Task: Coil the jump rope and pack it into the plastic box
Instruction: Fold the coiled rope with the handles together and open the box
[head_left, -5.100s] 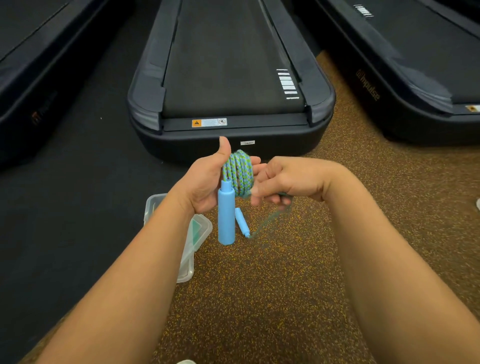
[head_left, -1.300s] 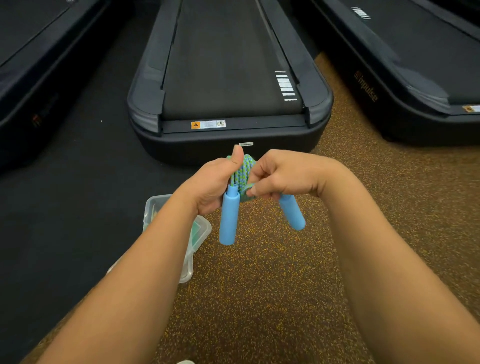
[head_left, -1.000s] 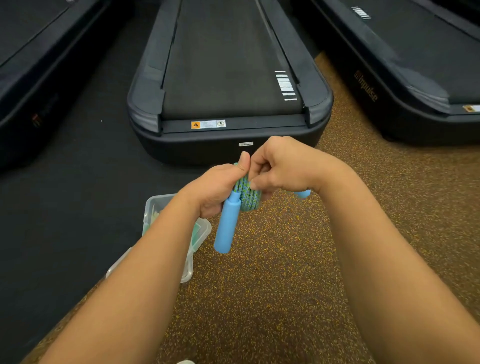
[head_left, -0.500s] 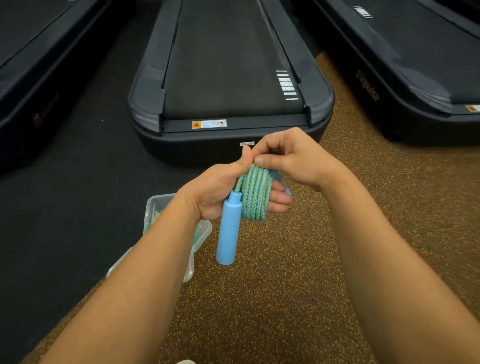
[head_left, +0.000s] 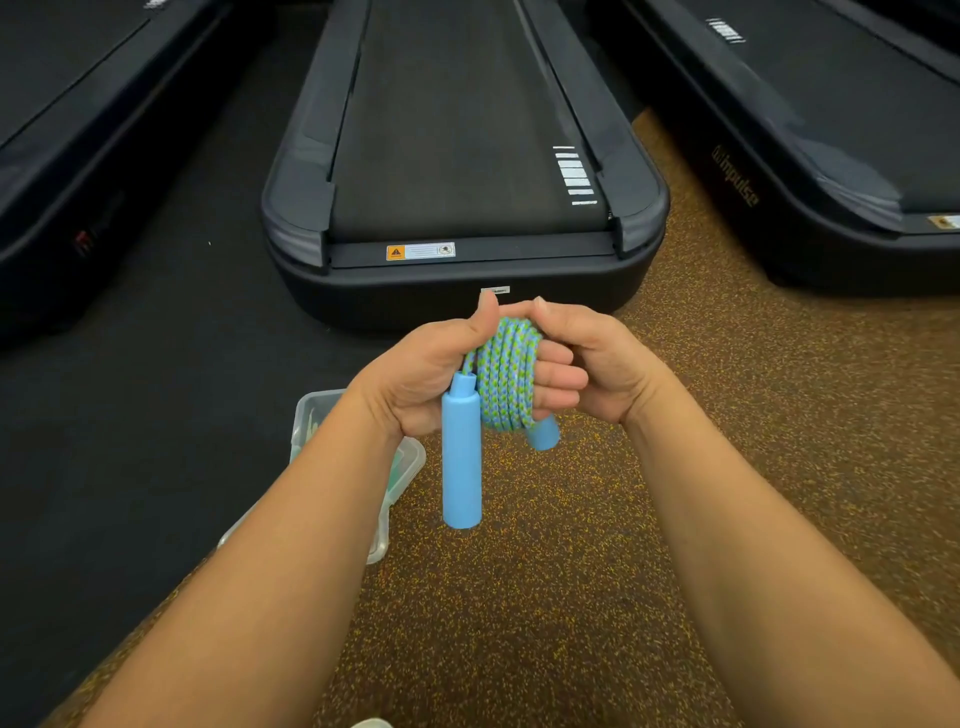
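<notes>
Blue handle (head_left: 461, 457): hangs from my left hand (head_left: 415, 374), long axis vertical, free end pointing straight down.
Rope coil (head_left: 506, 374): green-and-blue loops wound round my left fingers, held above the floor (head_left: 519, 597).
Left hand: grasps the coil, thumb up.
Right hand (head_left: 602, 358): thumb clamps the coil's top; I see the fingers curl behind it.
Second handle (head_left: 544, 440): pokes out below the coil, tipped down-right.
Plastic box (head_left: 310, 415): on the floor, under my left forearm.

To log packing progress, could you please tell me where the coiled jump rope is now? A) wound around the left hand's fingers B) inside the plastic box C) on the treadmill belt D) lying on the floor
A: the jump rope loops round the fingers of the left hand, outside the plastic box.
</notes>
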